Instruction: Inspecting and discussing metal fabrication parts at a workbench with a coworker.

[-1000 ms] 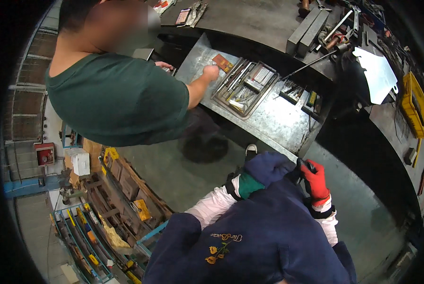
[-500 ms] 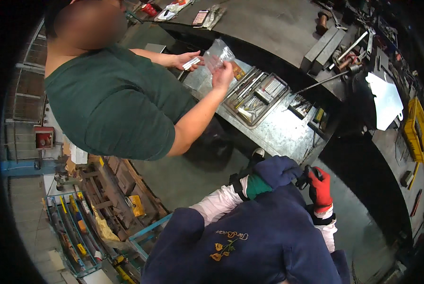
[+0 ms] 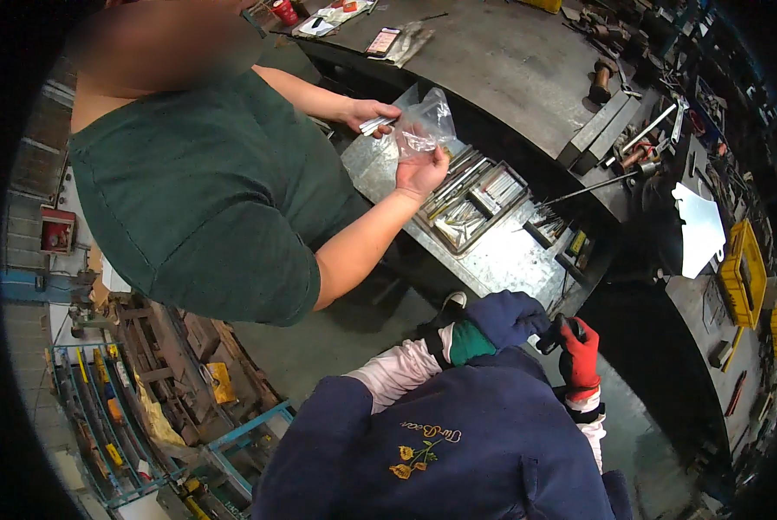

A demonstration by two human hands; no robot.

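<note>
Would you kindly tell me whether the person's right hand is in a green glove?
No, the right hand wears a glove that shows red across its back.

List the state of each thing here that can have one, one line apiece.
Drawer, pulled open
Tray, loaded
Phone, face up, screen lit
Bag, held by the co-worker
Right hand, red-gloved, fingers bent
Left hand, partly hidden by navy cloth, grip unclear
</note>
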